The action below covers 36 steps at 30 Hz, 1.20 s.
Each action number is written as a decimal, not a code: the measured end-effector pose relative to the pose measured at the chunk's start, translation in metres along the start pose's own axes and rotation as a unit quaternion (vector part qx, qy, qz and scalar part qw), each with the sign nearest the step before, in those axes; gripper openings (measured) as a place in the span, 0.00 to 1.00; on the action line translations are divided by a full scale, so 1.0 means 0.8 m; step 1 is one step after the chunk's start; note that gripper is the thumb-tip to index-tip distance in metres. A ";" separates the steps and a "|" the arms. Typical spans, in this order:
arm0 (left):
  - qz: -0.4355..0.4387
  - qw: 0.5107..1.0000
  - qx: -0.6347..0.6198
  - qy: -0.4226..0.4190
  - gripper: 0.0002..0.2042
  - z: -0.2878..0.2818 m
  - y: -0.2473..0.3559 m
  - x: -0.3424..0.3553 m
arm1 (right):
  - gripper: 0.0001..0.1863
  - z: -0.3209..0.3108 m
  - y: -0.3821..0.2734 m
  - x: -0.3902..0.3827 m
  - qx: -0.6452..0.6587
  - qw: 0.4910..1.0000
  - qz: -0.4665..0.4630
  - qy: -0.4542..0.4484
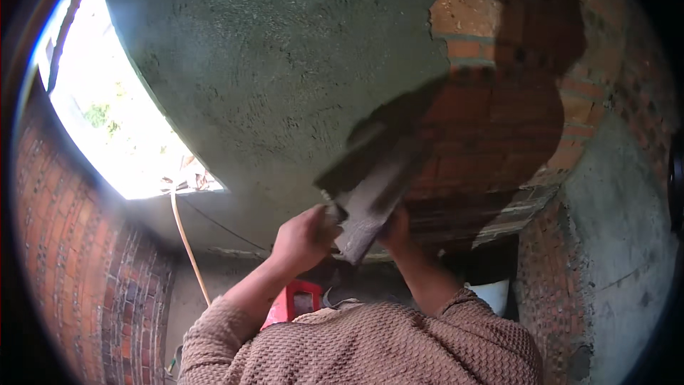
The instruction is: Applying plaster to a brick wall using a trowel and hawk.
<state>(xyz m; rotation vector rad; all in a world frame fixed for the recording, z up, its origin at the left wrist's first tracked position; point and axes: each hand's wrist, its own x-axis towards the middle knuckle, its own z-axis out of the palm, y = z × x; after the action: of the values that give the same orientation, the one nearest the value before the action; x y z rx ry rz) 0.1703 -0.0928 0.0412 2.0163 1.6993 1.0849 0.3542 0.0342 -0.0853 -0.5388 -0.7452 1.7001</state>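
In front of me a long, flat grey plastering board (370, 203) slants up toward the wall, its upper end blurred and in shadow. My left hand (308, 237) is closed at the board's left edge, beside a small dark part that looks like a grip. My right hand (397, 232) is at the board's right edge, its fingers mostly hidden behind it. Wet grey plaster (271, 64) with a rough surface covers the wall ahead and to the left. Bare orange brick (463, 18) shows to the right of the plaster's ragged edge.
A bright window opening (114, 121) is at the left, with a pale hose (187, 239) hanging from its sill. Brick walls (78, 242) stand at both sides. Below my arms are a red plastic object (281, 308) and a whitish container (493, 296). My shadow falls across the bricks.
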 end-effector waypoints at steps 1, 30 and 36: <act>0.122 0.969 0.212 0.005 0.14 0.010 -0.001 0.011 | 0.23 0.012 -0.005 -0.001 0.089 0.996 -0.007 -0.022; -0.411 0.809 -0.299 0.295 0.10 -0.023 -0.164 -0.341 | 0.12 0.207 0.079 0.162 -0.676 0.678 -0.284 0.048; -0.403 0.815 -0.296 0.294 0.10 -0.013 -0.168 -0.353 | 0.12 0.170 0.039 0.107 -0.639 0.720 -0.271 -0.010</act>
<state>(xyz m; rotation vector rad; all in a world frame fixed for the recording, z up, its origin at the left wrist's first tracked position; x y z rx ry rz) 0.0607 -0.3236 -0.1396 0.4740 1.8377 1.6649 0.2176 0.0851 -0.0108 -1.0732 -1.8712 0.4117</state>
